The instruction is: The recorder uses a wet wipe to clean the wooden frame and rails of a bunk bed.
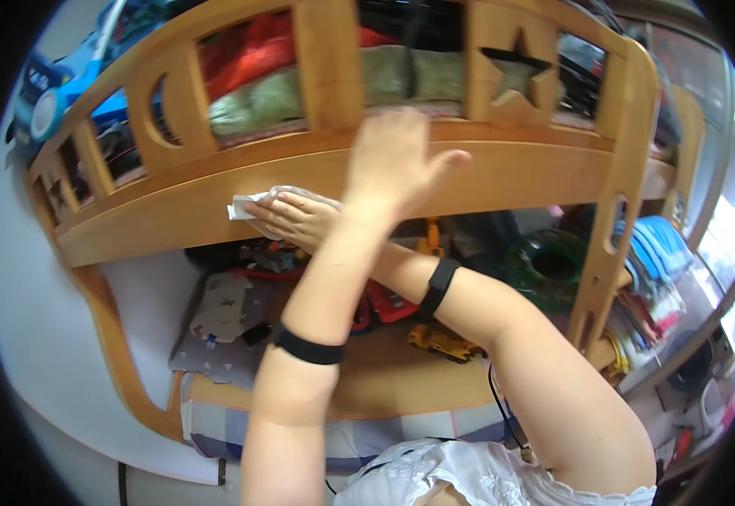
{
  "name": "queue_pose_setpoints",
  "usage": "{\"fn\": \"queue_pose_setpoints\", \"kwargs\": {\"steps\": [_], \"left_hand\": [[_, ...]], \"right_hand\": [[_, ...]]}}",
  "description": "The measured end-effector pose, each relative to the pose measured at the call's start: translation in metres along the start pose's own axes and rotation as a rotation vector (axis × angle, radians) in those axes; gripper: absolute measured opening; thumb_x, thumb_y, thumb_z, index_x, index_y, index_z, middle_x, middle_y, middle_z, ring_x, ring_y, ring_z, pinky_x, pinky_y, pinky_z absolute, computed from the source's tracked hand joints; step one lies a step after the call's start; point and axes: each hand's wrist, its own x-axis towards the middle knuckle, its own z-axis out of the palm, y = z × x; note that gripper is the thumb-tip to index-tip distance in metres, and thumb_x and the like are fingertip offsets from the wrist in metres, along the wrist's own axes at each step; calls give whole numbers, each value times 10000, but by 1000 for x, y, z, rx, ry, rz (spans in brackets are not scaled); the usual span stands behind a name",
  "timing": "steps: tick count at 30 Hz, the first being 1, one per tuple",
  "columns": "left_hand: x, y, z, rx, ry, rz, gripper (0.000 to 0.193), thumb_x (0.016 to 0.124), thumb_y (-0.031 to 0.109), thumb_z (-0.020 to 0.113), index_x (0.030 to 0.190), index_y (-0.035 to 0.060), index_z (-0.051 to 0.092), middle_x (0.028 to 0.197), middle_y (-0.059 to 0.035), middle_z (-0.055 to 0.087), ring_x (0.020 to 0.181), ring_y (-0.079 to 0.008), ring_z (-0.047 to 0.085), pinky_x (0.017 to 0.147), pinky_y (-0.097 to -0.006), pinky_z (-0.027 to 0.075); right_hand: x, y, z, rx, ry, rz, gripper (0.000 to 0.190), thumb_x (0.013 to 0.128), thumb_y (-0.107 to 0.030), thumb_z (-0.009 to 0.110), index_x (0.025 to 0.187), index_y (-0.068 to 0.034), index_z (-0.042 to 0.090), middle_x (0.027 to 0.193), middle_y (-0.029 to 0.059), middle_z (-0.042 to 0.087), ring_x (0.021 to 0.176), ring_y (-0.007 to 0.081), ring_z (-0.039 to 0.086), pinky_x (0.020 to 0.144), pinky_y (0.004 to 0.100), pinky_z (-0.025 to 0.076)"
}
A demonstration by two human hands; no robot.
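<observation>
My forearms cross in front of a wooden bunk bed. My right hand (301, 218) reaches to the left and holds a thin, crumpled white wipe (241, 207) flat against the upper bunk's wooden side rail (519, 171). Part of the wipe is hidden under the palm and fingers. Above and to the right, my left hand (396, 148) is raised in front of the same rail, thumb stretched out to the right and nothing seen in it. Its fingertips are blurred near the guardrail's lower ledge; I cannot tell whether they touch it.
The guardrail has a star cutout (516, 73); bagged items (266, 57) lie behind it. On the lower bunk are a yellow toy truck (443, 343), a grey pillow (215, 364) and a green inflatable ring (547, 265). Folded blue towels (655, 246) sit beside the right post (620, 190).
</observation>
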Motion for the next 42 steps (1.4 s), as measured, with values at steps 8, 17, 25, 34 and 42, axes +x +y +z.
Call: {"fn": "queue_pose_setpoints", "kwargs": {"steps": [8,17,25,34,42], "left_hand": [[5,8,17,-6,59,-29,616,1001,551,374,1143,8,628,1091,-156,621,1079,-352,565,936,-433,418],[9,26,28,46,215,-133,331,960,341,561,1001,21,637,959,-109,598,969,-320,561,899,-426,416],[3,21,31,68,281,-134,184,866,144,590,1014,36,609,977,-116,576,991,-319,540,924,-442,401],[0,8,33,-7,200,-40,292,881,221,565,1100,31,598,1012,-119,556,1007,-312,520,964,-444,376],[-4,-7,33,-43,203,-4,317,889,265,572,1113,43,601,1018,-118,547,1017,-307,508,984,-449,356]], "right_hand": [[-222,147,-108,140,-302,130,590,851,-199,522,1432,-100,492,1579,54,361,1452,200,332,1217,398,235],[-353,247,-177,16,-449,759,792,973,-567,401,1577,-97,197,1645,135,140,1527,270,106,1232,453,66],[-243,196,-117,37,-282,834,791,999,-548,329,1588,-89,68,1658,137,10,1534,270,-32,1228,478,-40],[-88,234,-74,53,-87,671,759,973,-544,379,1520,-21,317,1597,174,276,1502,326,190,1223,453,53],[-117,332,-77,-95,71,870,693,1007,-435,407,1544,-27,249,1581,189,288,1444,371,298,1190,446,246]]}}
